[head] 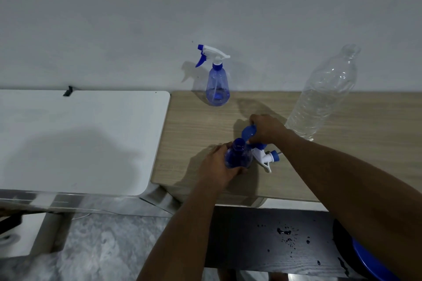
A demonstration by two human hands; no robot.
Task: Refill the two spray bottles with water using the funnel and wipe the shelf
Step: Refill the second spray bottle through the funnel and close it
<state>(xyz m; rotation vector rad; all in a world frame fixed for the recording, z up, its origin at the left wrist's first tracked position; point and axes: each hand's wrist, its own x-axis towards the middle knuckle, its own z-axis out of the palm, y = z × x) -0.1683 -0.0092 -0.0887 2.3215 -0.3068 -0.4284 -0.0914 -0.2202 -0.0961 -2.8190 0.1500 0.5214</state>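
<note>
An uncapped blue spray bottle stands near the front of the wooden shelf, with my left hand wrapped around its body. My right hand grips a small blue funnel just behind the bottle's open neck. The bottle's white and blue trigger head lies on the shelf to its right. A second blue spray bottle, trigger head on, stands at the back by the wall. A large clear water bottle, uncapped and partly full, stands at the right.
A white table adjoins the shelf on the left. Below the shelf is a dark surface with spilled water drops. A blue round object shows at the lower right under my arm.
</note>
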